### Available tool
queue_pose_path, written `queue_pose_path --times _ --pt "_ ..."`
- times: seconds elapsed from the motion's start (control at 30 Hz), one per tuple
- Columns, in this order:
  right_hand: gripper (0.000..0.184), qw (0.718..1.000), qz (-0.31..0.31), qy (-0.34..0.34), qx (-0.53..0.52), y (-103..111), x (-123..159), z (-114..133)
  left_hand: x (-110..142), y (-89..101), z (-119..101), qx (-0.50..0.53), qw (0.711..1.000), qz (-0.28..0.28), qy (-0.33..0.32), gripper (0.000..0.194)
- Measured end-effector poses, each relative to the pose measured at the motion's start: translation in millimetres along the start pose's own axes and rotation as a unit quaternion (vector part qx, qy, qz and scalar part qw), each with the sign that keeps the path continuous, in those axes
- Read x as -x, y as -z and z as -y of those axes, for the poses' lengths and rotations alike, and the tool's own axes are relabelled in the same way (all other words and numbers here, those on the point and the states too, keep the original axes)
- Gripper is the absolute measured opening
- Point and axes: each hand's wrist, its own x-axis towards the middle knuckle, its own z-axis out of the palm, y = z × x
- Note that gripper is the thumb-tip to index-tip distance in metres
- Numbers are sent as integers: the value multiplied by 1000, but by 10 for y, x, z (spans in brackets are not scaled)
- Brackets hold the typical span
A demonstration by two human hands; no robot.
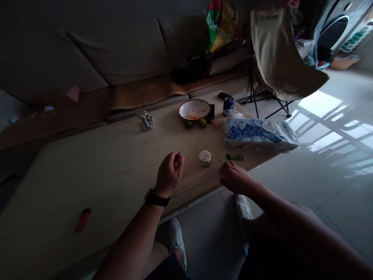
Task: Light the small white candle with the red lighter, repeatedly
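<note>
Our two forearms rise from the bottom of the view, a black watch strap (156, 197) around the left wrist. Our left hand (169, 174) is closed, its fingertips pinched on a tiny green-tipped bit (180, 154), too small to identify. Our right hand (234, 177) lies loosely open, its curved fingers resting near the tabletop's edge, just short of a green lighter (234, 157). Between the hands stands a small round white tub (204, 158), a thin orange sliver (218, 156) just to its right.

The pale, smooth tabletop (116, 163) runs diagonally above our white sneakers (243, 206). A red lighter (83, 220) lies well left of the hands. Farther on sit a white bowl (194, 109) holding orange scraps, two small limes (195, 123), a blue can (229, 105) and a plump blue-patterned tissue pack (259, 134). Beyond, a cushioned sofa (116, 50) backs the table, and sunlight falls across glossy floor tiles (320, 175).
</note>
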Motion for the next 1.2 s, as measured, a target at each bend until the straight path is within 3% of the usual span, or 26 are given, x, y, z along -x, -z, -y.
queue_pose_path --times 0.13,0.5,0.97,1.2 --pt "22 1000 6 -4 -3 -6 -1 -8 -45 -70 -57 -87 994 5 -67 25" --pt "23 1000 4 -3 -3 5 15 -9 -177 -287 -296 -142 980 49 -131 18" --pt "27 1000 16 -11 3 -3 -6 4 -201 -408 -312 -182 967 59 -166 21" --pt "26 1000 7 -6 10 9 11 11 -194 -395 -319 -162 974 63 -142 18"
